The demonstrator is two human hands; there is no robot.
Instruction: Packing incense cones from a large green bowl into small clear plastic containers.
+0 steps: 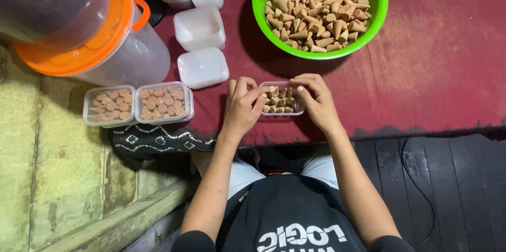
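At the near edge of the red bench [432, 73], the left hand [241, 109] and right hand [315, 100] pinch tan cones inside a small clear box [282, 99], its long axis running left to right. Left of it sit two filled clear boxes [138, 104], cones upright, beside a black patterned cloth [158, 139]. Farther off are empty white tubs [201, 46], an orange-lidded jar [100, 31] and a green bowl [319, 10] heaped with cones.

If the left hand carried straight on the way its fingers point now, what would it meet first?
The left hand points up and to the right, fingertips already at the small clear box of cones. So it would meet that box first; beyond it lies bare red cloth, then probably the green bowl.
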